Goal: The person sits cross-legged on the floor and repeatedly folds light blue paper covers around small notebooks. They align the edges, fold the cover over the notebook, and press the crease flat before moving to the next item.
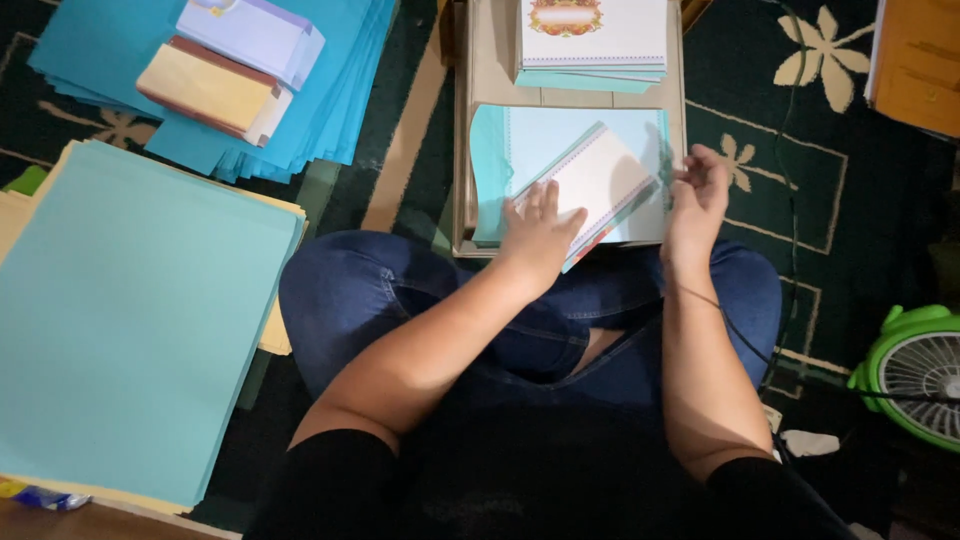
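I sit cross-legged on a carpet with a low beige board [470,150] across my knees. On it lies a light blue sheet [560,135], and over that a white card [600,180] with a patterned border, turned at an angle. My left hand [538,232] lies flat on the card's lower left corner, fingers spread. My right hand [698,198] sits at the right edge of the blue sheet, fingers curled as if pinching the edge. A stack of white printed cards [595,40] rests at the far end of the board.
A big pile of teal paper [130,330] lies on the floor at my left. Farther back is a fanned stack of blue sheets [330,100] with envelope bundles [215,85] on top. A green fan [915,370] stands at right, and a cable [790,150] runs over the carpet.
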